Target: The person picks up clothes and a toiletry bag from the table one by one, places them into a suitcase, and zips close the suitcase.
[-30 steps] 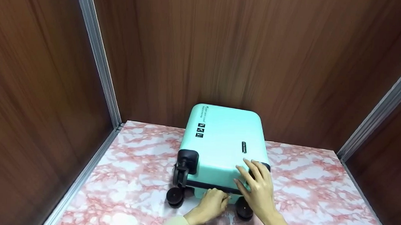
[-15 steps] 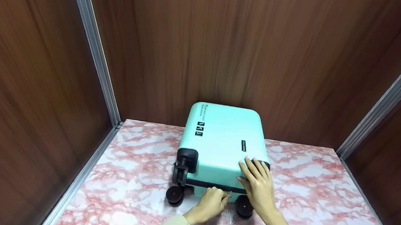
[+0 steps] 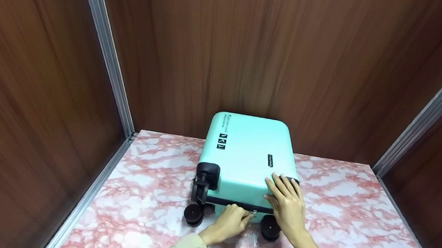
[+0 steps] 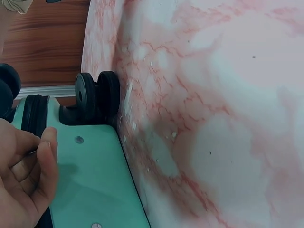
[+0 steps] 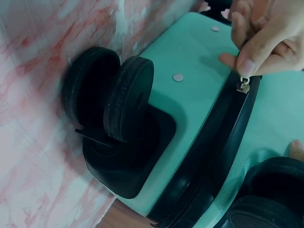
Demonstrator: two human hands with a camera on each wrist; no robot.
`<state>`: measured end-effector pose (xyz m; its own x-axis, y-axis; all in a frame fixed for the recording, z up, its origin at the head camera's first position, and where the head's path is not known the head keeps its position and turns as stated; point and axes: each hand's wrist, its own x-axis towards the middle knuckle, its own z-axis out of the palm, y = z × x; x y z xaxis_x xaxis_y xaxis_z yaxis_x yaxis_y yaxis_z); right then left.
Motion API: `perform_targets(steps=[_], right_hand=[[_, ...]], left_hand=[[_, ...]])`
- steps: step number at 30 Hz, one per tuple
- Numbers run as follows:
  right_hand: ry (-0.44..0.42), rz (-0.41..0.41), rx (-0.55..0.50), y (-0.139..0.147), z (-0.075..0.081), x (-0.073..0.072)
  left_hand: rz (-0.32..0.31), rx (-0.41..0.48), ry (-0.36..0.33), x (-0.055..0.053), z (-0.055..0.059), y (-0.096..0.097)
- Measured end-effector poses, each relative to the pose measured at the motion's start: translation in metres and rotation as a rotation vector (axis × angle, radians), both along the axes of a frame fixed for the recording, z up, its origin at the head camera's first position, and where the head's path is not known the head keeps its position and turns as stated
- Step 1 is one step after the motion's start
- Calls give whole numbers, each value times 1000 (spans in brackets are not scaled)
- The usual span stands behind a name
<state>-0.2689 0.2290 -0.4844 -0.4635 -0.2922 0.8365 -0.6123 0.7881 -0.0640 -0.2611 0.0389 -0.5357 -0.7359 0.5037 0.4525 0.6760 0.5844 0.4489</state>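
Note:
A mint-green hard-shell suitcase (image 3: 248,145) lies flat on the marbled surface, wheels toward me. My left hand (image 3: 230,221) is at its near end, at the black zipper band (image 3: 224,202). In the right wrist view, that hand's thumb and finger pinch the pull of a metal zipper slider (image 5: 243,86). The left wrist view shows the same hand (image 4: 31,171) with curled fingers beside the band. My right hand (image 3: 289,206) rests on the suitcase's near right corner, fingers extended over the top shell. Only a fingertip (image 5: 297,151) of it shows in the right wrist view.
Black caster wheels (image 3: 193,214) stick out toward me at the near end, another (image 3: 270,227) just below the right hand. Brown wood-grain panels (image 3: 247,64) stand behind and on both sides. Pink-and-white marbled surface (image 3: 151,196) extends around the suitcase.
My right hand has come down from a raised, spread pose onto the suitcase corner. The left hand has shifted slightly left along the band, still at the zipper pull.

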Motion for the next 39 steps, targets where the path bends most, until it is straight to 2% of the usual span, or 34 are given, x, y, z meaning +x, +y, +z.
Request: perform_targets(steps=[9, 16, 26, 33, 39], right_hand=[[11, 9, -14, 0, 1, -1], [-31, 29, 15, 4, 3, -3], [-92, 45, 39, 12, 7, -7], [-104, 48, 10, 12, 6, -6], [-112, 47, 3, 12, 5, -5]], left_hand=[[7, 32, 28, -1, -1, -15], [8, 64, -3, 1, -3, -15], [34, 33, -44, 1, -1, -12], [57, -13, 24, 0, 0, -16], [48, -21, 24, -1, -1, -22]])
